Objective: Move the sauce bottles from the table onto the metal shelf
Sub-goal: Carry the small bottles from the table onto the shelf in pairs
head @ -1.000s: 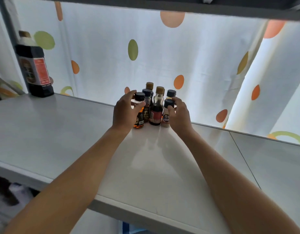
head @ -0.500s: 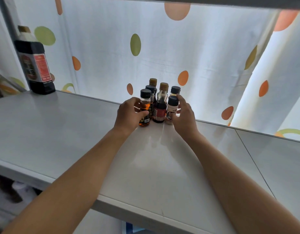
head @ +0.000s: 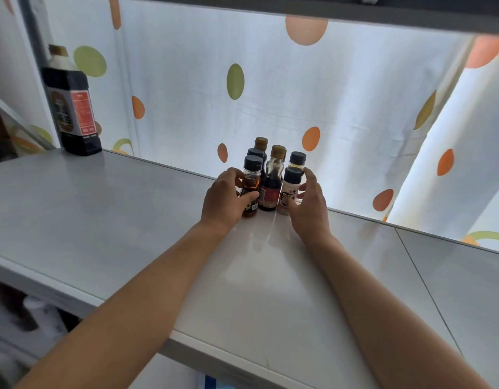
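Note:
Several small sauce bottles stand in a tight cluster at the back edge of the metal shelf (head: 108,220). In the front row are an amber bottle (head: 251,184), a dark bottle with a red label (head: 270,189) and a white bottle (head: 290,192). My left hand (head: 227,200) grips the amber bottle, thumb across its front. My right hand (head: 308,206) cups the white bottle, with the thumb at its lower front and the fingers curved round its right side. The bottles behind are partly hidden.
A large dark soy sauce bottle (head: 73,108) stands at the shelf's far left corner. A dotted white curtain (head: 270,94) hangs right behind the shelf. A second shelf panel (head: 453,276) adjoins on the right. An upper shelf edge (head: 298,7) runs overhead.
Both hands have slid down from the bottle caps to the bottle bodies. The right hand's fingers have eased slightly away from the white bottle. The cluster stays in place.

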`<state>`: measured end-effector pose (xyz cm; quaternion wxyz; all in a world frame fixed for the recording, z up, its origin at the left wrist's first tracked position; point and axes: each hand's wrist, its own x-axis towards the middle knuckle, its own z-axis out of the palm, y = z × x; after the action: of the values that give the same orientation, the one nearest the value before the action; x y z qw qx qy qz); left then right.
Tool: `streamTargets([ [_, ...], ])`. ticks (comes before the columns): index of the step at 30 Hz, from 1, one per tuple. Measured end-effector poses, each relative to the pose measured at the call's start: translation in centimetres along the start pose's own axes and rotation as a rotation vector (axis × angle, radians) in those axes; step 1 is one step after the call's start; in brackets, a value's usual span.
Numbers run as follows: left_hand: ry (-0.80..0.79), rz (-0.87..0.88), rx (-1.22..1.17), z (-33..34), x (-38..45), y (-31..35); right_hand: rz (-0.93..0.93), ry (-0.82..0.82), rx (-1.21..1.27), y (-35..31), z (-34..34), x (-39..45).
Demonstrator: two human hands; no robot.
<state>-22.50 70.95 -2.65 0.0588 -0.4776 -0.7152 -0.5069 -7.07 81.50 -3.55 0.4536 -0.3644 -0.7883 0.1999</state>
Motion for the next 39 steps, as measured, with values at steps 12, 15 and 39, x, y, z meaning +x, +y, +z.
streamTargets([
  [12, -0.361, -0.179, 0.355, -2.2, -1.2, -1.6, 0.283, -0.244, -0.348, -0.5, -2.0, -2.6],
  [15, -0.450, -0.175, 0.494, -3.2, -1.7, -1.7, 0.233, -0.338, -0.518, -0.9, -2.8, -4.2],
  [39, -0.664, -0.092, 0.727, -10.7, -19.9, 7.4, 0.069, -0.664, -0.624, -7.9, -10.6, -19.3],
])
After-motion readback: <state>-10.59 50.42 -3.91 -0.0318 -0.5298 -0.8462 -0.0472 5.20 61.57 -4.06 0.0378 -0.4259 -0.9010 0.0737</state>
